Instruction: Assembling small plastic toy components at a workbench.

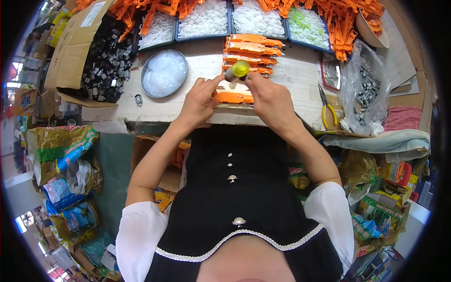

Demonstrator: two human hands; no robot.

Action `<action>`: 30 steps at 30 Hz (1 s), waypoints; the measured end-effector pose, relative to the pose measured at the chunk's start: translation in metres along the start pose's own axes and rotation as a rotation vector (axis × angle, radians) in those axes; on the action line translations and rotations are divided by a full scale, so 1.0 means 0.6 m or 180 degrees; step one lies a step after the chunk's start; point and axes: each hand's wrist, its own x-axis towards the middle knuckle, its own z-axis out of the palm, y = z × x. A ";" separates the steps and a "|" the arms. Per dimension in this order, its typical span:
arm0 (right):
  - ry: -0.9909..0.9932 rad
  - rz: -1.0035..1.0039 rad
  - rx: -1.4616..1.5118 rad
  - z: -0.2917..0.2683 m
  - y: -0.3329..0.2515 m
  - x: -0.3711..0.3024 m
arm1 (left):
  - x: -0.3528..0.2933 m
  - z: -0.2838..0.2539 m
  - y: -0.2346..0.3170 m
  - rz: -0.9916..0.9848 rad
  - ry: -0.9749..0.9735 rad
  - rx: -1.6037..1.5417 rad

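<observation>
Over the middle of the workbench, my right hand (272,100) is closed around the handle of a small hammer (238,70). Its head is grey with a see-through yellow-green face turned upward. My left hand (199,102) is just left of the hammer head, fingers bent and index finger and thumb brought together; what they pinch is hidden. Beneath and between the hands lies an orange plastic part (234,97), close to the bench edge. Beyond the hammer, several similar orange plastic parts (253,47) lie side by side in a row, partly covered by the hammer.
Left of my hands stand a round dish of clear pieces (164,73) and a carton of dark, shiny small parts (70,61). Blue trays of white pieces (203,21) and heaped orange parts (343,28) line the back. Yellow-handled pliers (329,110) and a plastic bag of metal parts (366,89) lie right.
</observation>
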 end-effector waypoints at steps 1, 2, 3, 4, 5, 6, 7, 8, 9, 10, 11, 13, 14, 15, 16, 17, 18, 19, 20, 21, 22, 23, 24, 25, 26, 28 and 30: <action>-0.0455 0.0205 -0.0487 0.010 0.011 0.008 | -0.003 0.001 0.000 0.0027 -0.0010 -0.0010; -0.0638 0.0418 -0.0475 0.025 0.018 0.012 | -0.008 0.006 -0.003 0.0091 0.0112 0.0017; -0.0632 0.0421 -0.0494 0.019 0.021 0.022 | -0.012 0.009 -0.005 0.0140 0.0254 0.0046; -0.0835 0.0357 -0.0512 0.007 0.023 0.033 | -0.015 0.011 -0.004 0.0152 0.0263 0.0034; -0.1040 0.0295 -0.0528 -0.005 0.022 0.041 | -0.018 0.014 -0.001 0.0182 0.0441 0.0307; -0.1010 0.0452 -0.0419 -0.011 0.016 0.044 | -0.025 0.018 0.003 0.0187 0.0618 0.0581; -0.1030 0.0448 -0.0428 -0.014 0.012 0.044 | -0.030 0.026 0.012 0.0230 0.0831 0.0847; -0.0603 0.0357 -0.0265 -0.015 0.009 0.042 | -0.036 0.039 0.017 0.0441 0.0984 0.0797; -0.0177 0.0251 -0.0100 -0.017 0.005 0.042 | -0.044 0.052 0.023 0.0646 0.1147 0.0756; -0.0038 0.0173 -0.0028 -0.019 -0.002 0.041 | -0.054 0.060 0.040 0.0623 0.0987 0.0711; -0.0061 0.0161 -0.0029 -0.013 -0.008 0.037 | -0.059 0.074 0.049 0.0698 0.0892 0.0731; 0.0776 -0.0385 0.0766 0.010 -0.016 0.030 | -0.073 0.105 0.056 0.0687 0.0637 0.0778; 0.0881 -0.0605 0.0715 0.029 -0.008 0.029 | -0.076 0.118 0.050 0.0680 0.0630 0.0776; 0.0031 -0.0339 0.0107 0.040 -0.004 0.031 | -0.077 0.125 0.044 0.0796 0.0631 0.0864; -0.0816 -0.0070 -0.0504 0.046 -0.002 0.036 | -0.079 0.130 0.038 0.0915 0.0629 0.0949; -0.0976 0.0059 -0.0550 0.050 -0.001 0.047 | -0.081 0.133 0.034 0.0901 0.0530 0.0964; -0.0985 0.0011 -0.0555 0.049 -0.007 0.050 | -0.084 0.135 0.031 0.0873 0.0562 0.0990; -0.0587 -0.0145 -0.0155 0.044 -0.016 0.050 | -0.088 0.139 0.027 0.0896 0.0616 0.0985; -0.0191 -0.0296 0.0249 0.038 -0.026 0.049 | -0.090 0.141 0.024 0.0922 0.0670 0.0980; 0.0089 -0.0221 0.0559 0.029 -0.037 0.044 | -0.091 0.143 0.024 0.0916 0.0669 0.0986; 0.0090 -0.0225 0.0562 0.037 -0.031 0.041 | -0.089 0.146 0.026 0.0945 0.0702 0.0959; -0.0274 -0.0236 0.0052 0.050 -0.019 0.036 | -0.087 0.148 0.028 0.0982 0.0737 0.0930; -0.0622 -0.0225 -0.0470 0.051 -0.011 0.035 | -0.082 0.146 0.031 0.0985 0.0781 0.0902; -0.0778 0.0007 -0.0422 0.047 -0.003 0.040 | -0.078 0.141 0.033 0.1025 0.0777 0.0890; -0.0744 0.0039 -0.0440 0.038 0.000 0.036 | -0.075 0.131 0.036 0.1048 0.0785 0.0824; -0.0206 -0.0046 -0.0106 0.018 0.003 0.016 | -0.069 0.108 0.038 0.1039 0.0800 0.0622; 0.0517 0.0063 0.0136 0.005 0.031 -0.010 | -0.061 0.087 0.027 0.1010 0.0739 0.0564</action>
